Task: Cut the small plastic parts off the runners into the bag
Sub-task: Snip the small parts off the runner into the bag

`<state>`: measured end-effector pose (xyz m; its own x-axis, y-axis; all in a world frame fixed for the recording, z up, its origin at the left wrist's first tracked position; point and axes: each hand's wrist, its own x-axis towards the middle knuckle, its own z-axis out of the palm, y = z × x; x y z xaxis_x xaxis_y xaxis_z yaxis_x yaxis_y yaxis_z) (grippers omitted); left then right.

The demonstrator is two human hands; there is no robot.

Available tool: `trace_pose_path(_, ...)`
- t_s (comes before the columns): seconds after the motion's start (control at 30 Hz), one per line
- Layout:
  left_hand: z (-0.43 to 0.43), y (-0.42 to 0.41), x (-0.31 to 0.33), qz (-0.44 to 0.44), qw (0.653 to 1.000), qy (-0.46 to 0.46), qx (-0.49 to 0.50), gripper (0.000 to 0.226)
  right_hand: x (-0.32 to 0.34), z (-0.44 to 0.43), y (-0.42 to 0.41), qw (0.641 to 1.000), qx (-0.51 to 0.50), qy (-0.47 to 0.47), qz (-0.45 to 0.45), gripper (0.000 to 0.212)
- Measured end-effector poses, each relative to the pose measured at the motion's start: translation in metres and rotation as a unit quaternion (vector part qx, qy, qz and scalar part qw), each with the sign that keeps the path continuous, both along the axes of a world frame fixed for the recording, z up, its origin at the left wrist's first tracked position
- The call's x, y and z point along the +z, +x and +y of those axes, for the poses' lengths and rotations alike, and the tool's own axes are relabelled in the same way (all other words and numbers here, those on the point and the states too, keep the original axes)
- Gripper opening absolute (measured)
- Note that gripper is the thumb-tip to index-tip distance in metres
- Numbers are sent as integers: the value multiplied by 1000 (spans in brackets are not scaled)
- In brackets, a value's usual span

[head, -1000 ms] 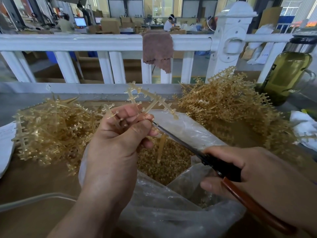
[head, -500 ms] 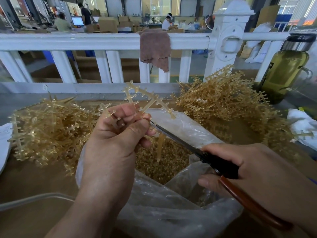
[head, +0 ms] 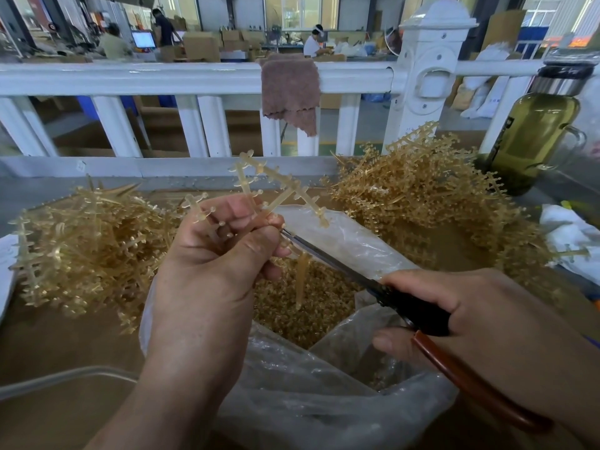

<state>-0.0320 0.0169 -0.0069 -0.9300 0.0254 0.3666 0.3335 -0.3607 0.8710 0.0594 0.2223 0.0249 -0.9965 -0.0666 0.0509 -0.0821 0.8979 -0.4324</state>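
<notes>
Both hands full: left hand (head: 207, 264) pinches a runner (head: 285, 187) above the bag (head: 324, 407); right hand (head: 480, 323) grips the cutters (head: 341, 266), tips at the runner. Prob. light, thin, springy, so hold main stem close to cut.

Brown table (head: 58, 349) carries left heap of runners (head: 84, 251), right heap (head: 422, 196), bag (head: 324, 414) between (mouth open).
</notes>
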Motion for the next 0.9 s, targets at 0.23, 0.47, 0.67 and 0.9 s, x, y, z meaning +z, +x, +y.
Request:
trace_pose_path(0.23, -1, -1, -3, 0, 1000, -4, -12, 19, -1, 2, -1, 1000, 10, -3, 12, 61)
trace_pose_path(0.47, 0, 0, -1, -11, 1000, 7, -14, 22, -1, 3, -1, 1000, 19, -7, 14, 60)
trace_pose_path(0.67, 1, 1, 0, -23, 999, 19, -20, 24, -1, 3, 0, 999, 24, -16, 18, 56)
trace_pose_path(0.9, 1, 2, -1, -40, 999, -12, -7, 24, -4, 5, -3, 999, 34, -9, 10, 53)
